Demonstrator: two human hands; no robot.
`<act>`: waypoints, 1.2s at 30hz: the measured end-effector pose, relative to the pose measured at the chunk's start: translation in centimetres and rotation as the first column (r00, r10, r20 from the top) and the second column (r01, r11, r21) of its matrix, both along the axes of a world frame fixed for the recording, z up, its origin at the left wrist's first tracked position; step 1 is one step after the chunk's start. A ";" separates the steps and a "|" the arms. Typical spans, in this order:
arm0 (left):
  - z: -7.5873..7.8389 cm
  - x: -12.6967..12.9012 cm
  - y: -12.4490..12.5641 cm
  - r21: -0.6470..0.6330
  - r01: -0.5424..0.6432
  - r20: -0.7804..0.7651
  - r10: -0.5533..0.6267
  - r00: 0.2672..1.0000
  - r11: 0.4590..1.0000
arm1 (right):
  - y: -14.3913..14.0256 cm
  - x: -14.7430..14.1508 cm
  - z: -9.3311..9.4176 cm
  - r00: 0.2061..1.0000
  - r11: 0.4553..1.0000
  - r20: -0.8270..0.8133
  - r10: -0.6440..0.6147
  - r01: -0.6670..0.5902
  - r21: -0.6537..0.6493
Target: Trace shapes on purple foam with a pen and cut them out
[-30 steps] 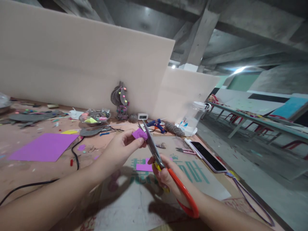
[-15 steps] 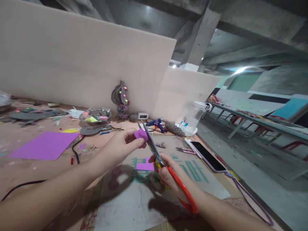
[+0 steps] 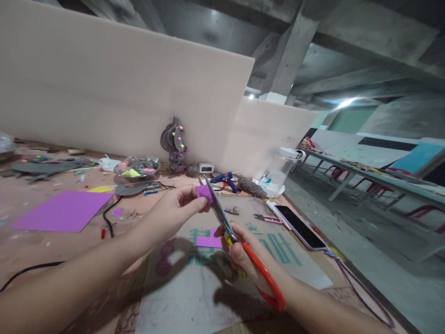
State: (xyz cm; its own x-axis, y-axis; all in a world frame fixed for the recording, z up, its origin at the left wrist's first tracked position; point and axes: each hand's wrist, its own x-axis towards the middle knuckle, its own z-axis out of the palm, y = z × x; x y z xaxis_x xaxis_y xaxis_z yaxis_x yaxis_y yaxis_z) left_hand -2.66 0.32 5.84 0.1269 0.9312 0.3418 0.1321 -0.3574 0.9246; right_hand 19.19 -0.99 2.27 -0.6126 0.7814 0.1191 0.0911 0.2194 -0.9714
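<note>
behind your bench (image 3: 41, 218) a pale board stands upright, closing off the far edge, so all your free room lies toward you and to the right, where the bench ends above a grey floor. your left hand (image 3: 170, 215) pinches a small purple piece (image 3: 204, 193) between thumb and fingertips, lifted clear of the bench so the blades can reach it from the side. your right hand (image 3: 239, 253) is closed through the orange loops of the scissors (image 3: 239, 246), blades slanting up and away with their upper part against the piece's right edge; whether they are already biting into it is hard to tell at this angle. held high like this, the cut stays clear of the printed cardboard (image 3: 194, 283) under your wrists. a purple offcut (image 3: 209, 240) lies on that cardboard just below the blades. to the left a large purple sheet (image 3: 60, 211) lies flat, well apart, with a black cable (image 3: 108, 222) beside it. on the right, a phone (image 3: 299, 226) and small snips (image 3: 266, 217) rest near the bench's edge, a glue gun (image 3: 225, 180) and water bottle (image 3: 278, 174) farther back.
</note>
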 end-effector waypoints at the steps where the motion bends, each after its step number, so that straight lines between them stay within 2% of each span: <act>1: 0.0 0.0 0.0 0.001 0.007 0.007 -0.007 1.000 1.000 | 0.0 0.0 0.0 1.000 1.000 -0.002 0.002 -0.002 -0.001; 11: 0.2 -0.3 0.2 0.010 0.048 -0.001 -0.048 0.999 0.999 | 0.0 0.0 0.0 1.000 1.000 0.027 -0.013 0.013 -0.001; 19: 0.4 -0.4 0.4 -0.009 -0.019 -0.028 0.019 0.999 1.000 | 0.2 0.1 -0.1 1.000 1.000 0.010 -0.001 0.001 0.004; 36: 1.0 -0.6 0.2 0.049 0.004 -0.013 -0.003 1.000 0.999 | 0.1 -0.2 0.3 1.000 0.999 0.016 -0.016 0.016 -0.038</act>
State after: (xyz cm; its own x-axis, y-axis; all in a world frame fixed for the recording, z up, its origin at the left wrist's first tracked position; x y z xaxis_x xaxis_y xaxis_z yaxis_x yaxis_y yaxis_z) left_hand -3.24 0.55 6.84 0.1347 0.9129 0.3853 0.1431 -0.4027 0.9041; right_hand 19.03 -0.86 2.57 -0.6016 0.7948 0.0799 0.1094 0.1810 -0.9774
